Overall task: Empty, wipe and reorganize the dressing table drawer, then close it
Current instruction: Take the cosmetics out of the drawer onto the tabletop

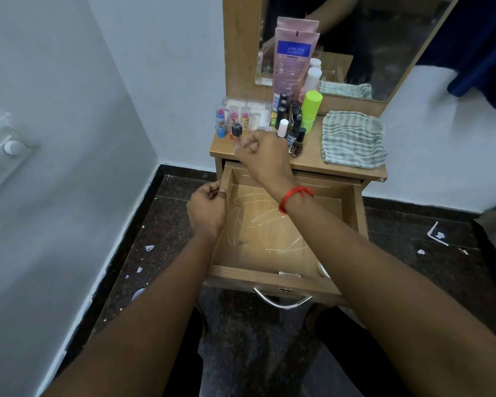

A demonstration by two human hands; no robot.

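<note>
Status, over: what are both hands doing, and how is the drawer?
Left hand grips drawer left wall. Right hand holds small clear bottle at tabletop edge. Drawer open, streaked; white item in near right corner.

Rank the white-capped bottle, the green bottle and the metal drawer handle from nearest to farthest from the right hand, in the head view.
1. white-capped bottle, just right of the right hand, on the table top.
2. green bottle, farther back and right, below the mirror.
3. metal drawer handle, on the front of the open drawer, toward the person.
</note>
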